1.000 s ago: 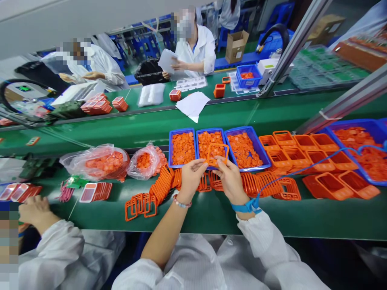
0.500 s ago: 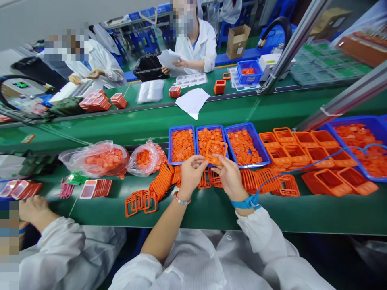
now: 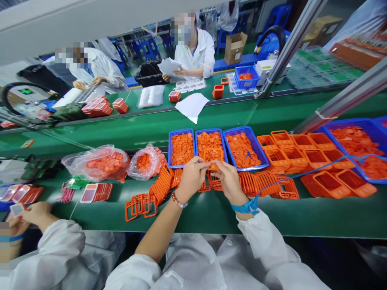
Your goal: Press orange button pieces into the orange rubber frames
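A thin orange plastic frame is held upright between my two hands, in front of the blue bins. My left hand is closed, its thumb and fingertips pinching at the frame's lower left edge. My right hand grips the lower right edge with closed fingers. Whether a small piece sits between the fingertips is hidden. Below and beside the hands runs a leaning row of similar orange frames. Just behind stand the left bin, middle bin and right bin, holding small orange pieces.
To the right are stacked orange frames and a larger blue bin. Plastic bags of orange parts lie left. A blue cord runs from my right wristband. A co-worker's hand is at far left; metal posts slant at right.
My left hand has turned slightly, its fingers now bunched at the frame's lower edge. The frame has dropped slightly in view. The co-worker at left now holds up a small pale-faced piece.
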Motion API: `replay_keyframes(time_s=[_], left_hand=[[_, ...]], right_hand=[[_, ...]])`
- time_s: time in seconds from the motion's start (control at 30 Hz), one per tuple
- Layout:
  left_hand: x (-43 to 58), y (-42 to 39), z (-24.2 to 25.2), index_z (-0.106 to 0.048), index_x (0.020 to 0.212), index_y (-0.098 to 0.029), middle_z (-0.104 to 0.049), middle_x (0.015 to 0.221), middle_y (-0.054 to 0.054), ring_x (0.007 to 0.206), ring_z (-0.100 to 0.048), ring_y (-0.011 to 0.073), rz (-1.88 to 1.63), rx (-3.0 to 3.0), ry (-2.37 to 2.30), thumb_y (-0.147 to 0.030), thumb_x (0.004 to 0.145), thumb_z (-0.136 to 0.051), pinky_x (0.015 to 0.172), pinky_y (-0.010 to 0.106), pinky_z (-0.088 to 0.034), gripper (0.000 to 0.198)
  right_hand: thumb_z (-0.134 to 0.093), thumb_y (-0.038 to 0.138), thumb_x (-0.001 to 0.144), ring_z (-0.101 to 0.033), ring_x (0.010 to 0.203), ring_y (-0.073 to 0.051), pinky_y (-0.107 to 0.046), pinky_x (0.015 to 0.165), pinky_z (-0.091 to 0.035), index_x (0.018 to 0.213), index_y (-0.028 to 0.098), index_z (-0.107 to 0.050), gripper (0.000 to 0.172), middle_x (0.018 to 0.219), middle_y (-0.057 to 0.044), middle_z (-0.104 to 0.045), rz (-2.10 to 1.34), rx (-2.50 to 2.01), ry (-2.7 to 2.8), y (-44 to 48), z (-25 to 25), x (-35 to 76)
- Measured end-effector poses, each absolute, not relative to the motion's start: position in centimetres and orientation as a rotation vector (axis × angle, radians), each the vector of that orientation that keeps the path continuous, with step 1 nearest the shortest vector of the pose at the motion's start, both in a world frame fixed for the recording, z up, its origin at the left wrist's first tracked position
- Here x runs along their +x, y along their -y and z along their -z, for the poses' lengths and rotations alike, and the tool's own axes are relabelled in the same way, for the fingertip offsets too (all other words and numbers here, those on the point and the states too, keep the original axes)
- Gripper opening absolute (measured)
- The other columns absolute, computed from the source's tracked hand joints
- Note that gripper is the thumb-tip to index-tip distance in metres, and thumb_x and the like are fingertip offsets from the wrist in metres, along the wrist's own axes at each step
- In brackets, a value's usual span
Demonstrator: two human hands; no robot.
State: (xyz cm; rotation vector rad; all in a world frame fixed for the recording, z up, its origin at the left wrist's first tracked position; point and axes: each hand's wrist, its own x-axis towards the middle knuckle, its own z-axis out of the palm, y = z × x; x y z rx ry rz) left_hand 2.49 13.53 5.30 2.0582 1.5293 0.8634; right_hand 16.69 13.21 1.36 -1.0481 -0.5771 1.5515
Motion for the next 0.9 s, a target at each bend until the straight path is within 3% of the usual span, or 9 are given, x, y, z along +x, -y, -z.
replay_keyframes(time_s=[0.2, 0.4, 0.7, 0.9], left_hand=[[2.5, -13.5, -5.2, -0.080, 0.084, -0.021, -0.072, 0.078, 0.004, 0.054, -0.050, 0.0110, -1.037, 1.711, -1.517, -0.017, 0.082, -0.072, 0.059, 0.028, -0.045, 0.009], [2.3, -13.4, -4.4, -0.080, 0.077, -0.021, -0.070, 0.077, 0.005, 0.060, -0.055, 0.0132, -1.167, 1.496, -1.488, -0.026, 0.077, -0.078, 0.056, 0.027, -0.041, 0.006], [2.0, -13.3, -4.5, -0.077, 0.077, -0.017, -0.073, 0.079, 0.006, 0.065, -0.063, 0.0150, -1.113, 1.254, -1.376, -0.025, 0.075, -0.076, 0.064, 0.028, -0.049, 0.008], [2.4, -13.1, -3.8, -0.073, 0.079, -0.016, -0.067, 0.079, 0.004, 0.064, -0.057, 0.0128, -1.200, 1.318, -1.461, -0.027, 0.075, -0.078, 0.063, 0.026, -0.046, 0.013]], right_hand=[[-0.082, 0.048, 0.072, -0.072, 0.082, -0.018, -0.024, 0.061, -0.059, 0.085, 0.019, -0.078, 0.033, 0.095, -0.007, -0.077, -1.563, -1.011, 0.575, -13.0, -1.1, 16.7], [-0.084, 0.048, 0.071, -0.073, 0.081, -0.018, -0.023, 0.060, -0.060, 0.085, 0.020, -0.079, 0.031, 0.093, -0.007, -0.077, -1.533, -0.972, 0.569, -12.9, -1.1, 16.4], [-0.083, 0.050, 0.072, -0.072, 0.077, -0.019, -0.025, 0.055, -0.059, 0.085, 0.019, -0.079, 0.034, 0.091, -0.007, -0.077, -1.510, -0.962, 0.581, -12.5, -1.6, 15.7], [-0.080, 0.051, 0.076, -0.073, 0.080, -0.019, -0.025, 0.060, -0.060, 0.088, 0.019, -0.079, 0.035, 0.094, -0.008, -0.077, -1.463, -0.966, 0.634, -12.2, -1.4, 15.3]])
